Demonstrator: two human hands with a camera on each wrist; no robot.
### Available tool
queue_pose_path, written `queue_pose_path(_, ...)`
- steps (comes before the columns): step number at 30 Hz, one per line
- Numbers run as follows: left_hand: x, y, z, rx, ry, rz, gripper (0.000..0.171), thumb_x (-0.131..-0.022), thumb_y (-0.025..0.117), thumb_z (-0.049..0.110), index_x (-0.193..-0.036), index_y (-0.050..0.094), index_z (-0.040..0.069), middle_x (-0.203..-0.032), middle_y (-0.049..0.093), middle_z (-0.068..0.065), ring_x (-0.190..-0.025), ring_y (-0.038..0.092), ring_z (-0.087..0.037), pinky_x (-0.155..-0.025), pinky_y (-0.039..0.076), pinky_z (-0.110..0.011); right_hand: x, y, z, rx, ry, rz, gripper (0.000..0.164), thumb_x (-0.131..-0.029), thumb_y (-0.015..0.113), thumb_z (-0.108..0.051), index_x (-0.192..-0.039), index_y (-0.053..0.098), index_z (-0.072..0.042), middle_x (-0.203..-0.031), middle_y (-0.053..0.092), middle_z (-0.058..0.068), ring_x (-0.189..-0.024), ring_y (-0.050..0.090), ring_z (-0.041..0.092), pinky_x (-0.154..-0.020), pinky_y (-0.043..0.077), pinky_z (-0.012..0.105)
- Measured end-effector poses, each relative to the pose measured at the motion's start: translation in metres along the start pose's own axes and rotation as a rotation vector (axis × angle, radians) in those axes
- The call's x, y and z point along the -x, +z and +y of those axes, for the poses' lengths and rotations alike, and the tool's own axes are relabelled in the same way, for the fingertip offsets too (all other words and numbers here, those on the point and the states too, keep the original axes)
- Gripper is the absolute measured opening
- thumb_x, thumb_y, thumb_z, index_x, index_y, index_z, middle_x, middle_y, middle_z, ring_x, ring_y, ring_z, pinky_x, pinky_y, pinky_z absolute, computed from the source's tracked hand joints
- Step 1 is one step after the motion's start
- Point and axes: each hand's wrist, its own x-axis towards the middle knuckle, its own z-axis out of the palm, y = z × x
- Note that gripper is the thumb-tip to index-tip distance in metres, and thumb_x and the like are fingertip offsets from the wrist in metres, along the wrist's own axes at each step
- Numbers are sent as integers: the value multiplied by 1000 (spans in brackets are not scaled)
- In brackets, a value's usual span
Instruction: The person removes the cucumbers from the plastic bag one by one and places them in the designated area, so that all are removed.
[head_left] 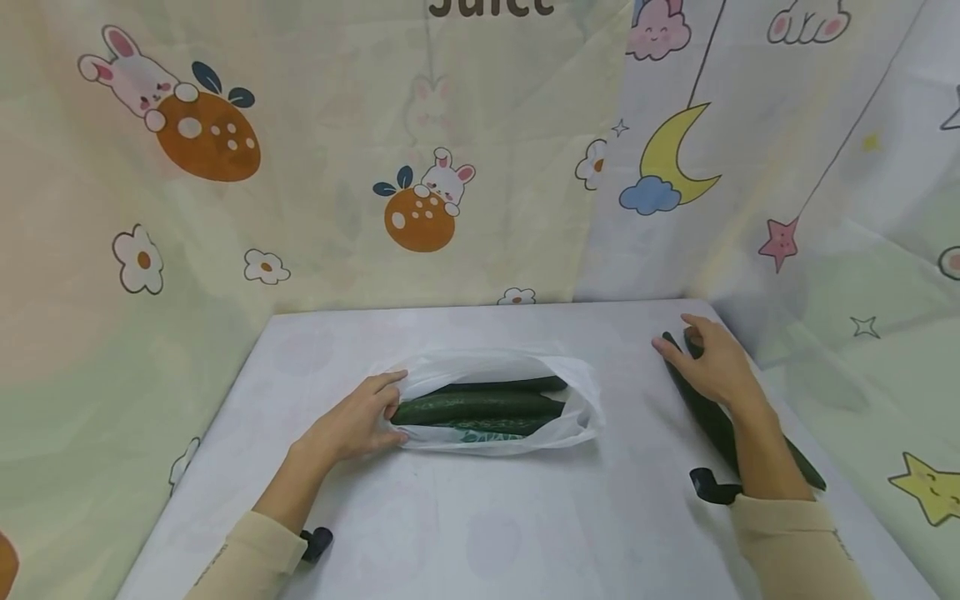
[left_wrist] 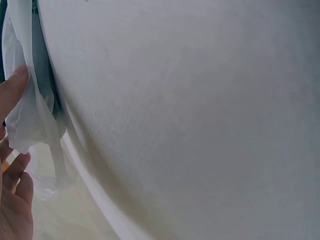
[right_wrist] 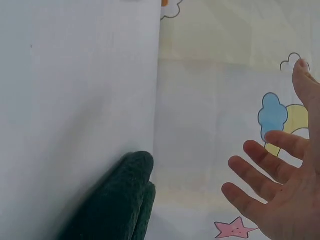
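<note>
In the head view, the left hand grips the left end of a white plastic bag, thumb on the near side of its mouth and fingers toward the far side. The mouth gapes upward over cucumbers in the bag, lying lengthwise left to right. The right hand hovers at the far right, above the far ends of two loose cucumbers. Their long axis slants from far left to near right, passing beneath the forearm and running roughly along the right edge of the table. The right hand is much the nearer to this pair. A broad stretch of table surface lies between the pair and the bag; rightward there is little room before the edge, where a printed cloth hangs.

In the left wrist view, the thumb presses the thin film, while the other fingers bend on the far side; whether each touches the bag, I cannot tell.

In the right wrist view, the fingers are spread and hold nothing. A gap shows between them and the rounded ends of the loose cucumbers.
</note>
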Motion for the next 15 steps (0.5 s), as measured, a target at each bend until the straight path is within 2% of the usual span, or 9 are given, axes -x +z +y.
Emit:
queue_pose_path(4,0,0,1,1,-4,0,50,-77,92,34,-83,44,22,-160,43,-11,-146,42,-35,-103,47,-44,2,2,-10,-40,-12,45,83,-100,61,-53,-153,35,5,-140,50,35,-129,50,53,-102,41,71)
queue_pose_path(15,1,0,1,3,0,11,50,-77,92,33,-81,44,21,-159,44,-12,-145,43,-35,-100,47,-43,7,12,-37,-110,-11,66,86,-96,66,-53,-157,33,-2,-144,48,32,-131,50,54,-102,44,70)
